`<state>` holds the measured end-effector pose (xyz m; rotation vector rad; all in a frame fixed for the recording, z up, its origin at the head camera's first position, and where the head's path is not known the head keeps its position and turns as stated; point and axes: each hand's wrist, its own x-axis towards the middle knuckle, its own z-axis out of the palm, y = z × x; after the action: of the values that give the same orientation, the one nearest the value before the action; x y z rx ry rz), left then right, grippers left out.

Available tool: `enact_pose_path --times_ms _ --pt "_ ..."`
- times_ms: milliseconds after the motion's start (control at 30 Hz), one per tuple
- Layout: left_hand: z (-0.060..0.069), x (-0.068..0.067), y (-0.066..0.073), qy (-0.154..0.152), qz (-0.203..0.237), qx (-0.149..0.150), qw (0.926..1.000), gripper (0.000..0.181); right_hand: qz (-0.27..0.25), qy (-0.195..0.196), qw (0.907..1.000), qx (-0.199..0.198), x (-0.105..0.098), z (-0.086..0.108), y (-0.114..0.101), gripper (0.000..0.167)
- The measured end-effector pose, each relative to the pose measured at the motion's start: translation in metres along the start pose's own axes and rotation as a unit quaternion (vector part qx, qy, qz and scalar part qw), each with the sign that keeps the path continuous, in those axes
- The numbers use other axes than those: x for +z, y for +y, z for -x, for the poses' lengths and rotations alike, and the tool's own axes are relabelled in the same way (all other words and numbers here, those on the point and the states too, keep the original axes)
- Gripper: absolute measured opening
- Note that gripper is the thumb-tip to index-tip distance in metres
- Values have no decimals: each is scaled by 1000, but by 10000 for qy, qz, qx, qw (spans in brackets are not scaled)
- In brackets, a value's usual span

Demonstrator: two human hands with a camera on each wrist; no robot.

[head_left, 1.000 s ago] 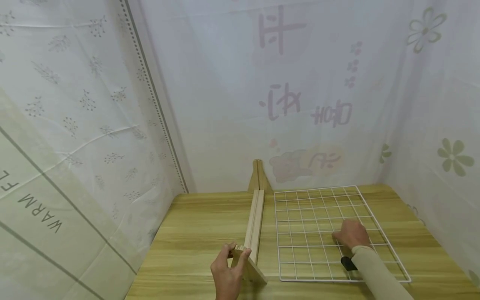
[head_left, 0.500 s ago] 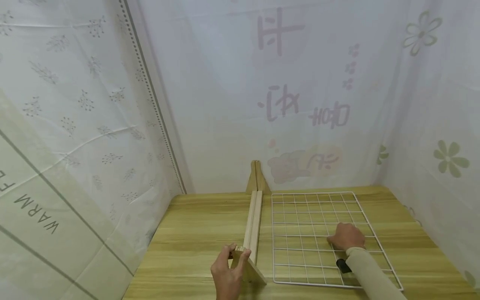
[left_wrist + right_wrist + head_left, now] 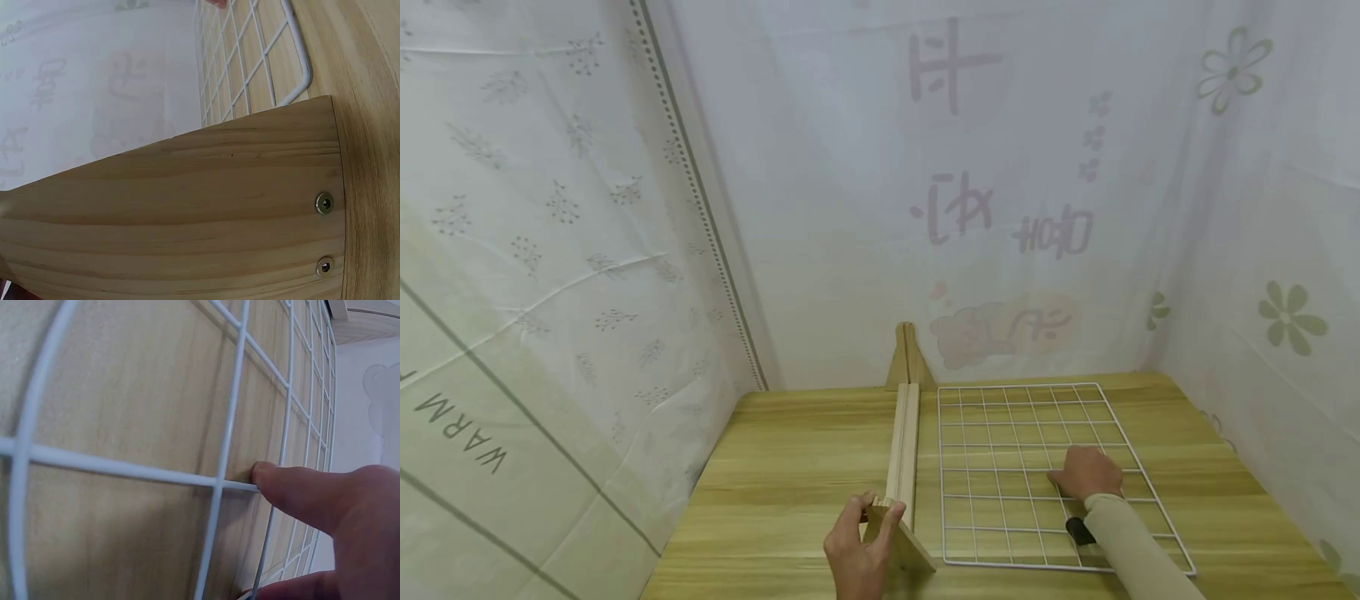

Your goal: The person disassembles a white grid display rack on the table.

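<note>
A wooden stand has a long grooved bar running away from me, with a tapered end board at each end. My left hand pinches the top of the near end board, thumb on one side and fingers on the other. In the left wrist view this end board fills the lower half and shows two hex-socket screws. To the right lies a white wire grid panel. My right hand grips its wires right of the middle; the right wrist view shows the thumb against a wire. Some right fingers are hidden.
The far end board stands upright at the wooden table's back edge. Patterned cloth curtains hang behind and at both sides of the table. A black band is on the right wrist.
The right hand and wire grid have shifted left, nearer the stand, and the grid's far edge has turned more level in view. The left hand keeps its hold. The head view has shifted slightly.
</note>
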<state>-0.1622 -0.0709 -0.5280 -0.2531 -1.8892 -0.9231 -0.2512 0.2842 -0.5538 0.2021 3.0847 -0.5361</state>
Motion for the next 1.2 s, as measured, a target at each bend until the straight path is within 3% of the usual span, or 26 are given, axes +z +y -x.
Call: enact_pose_path --times_ms 700,1200 --pt "1 2 3 17 72 114 9999 35 -307 27 9995 118 4 -3 6 54" --pt "1 4 3 23 37 172 9998 37 -433 61 9989 166 2 -6 12 42"
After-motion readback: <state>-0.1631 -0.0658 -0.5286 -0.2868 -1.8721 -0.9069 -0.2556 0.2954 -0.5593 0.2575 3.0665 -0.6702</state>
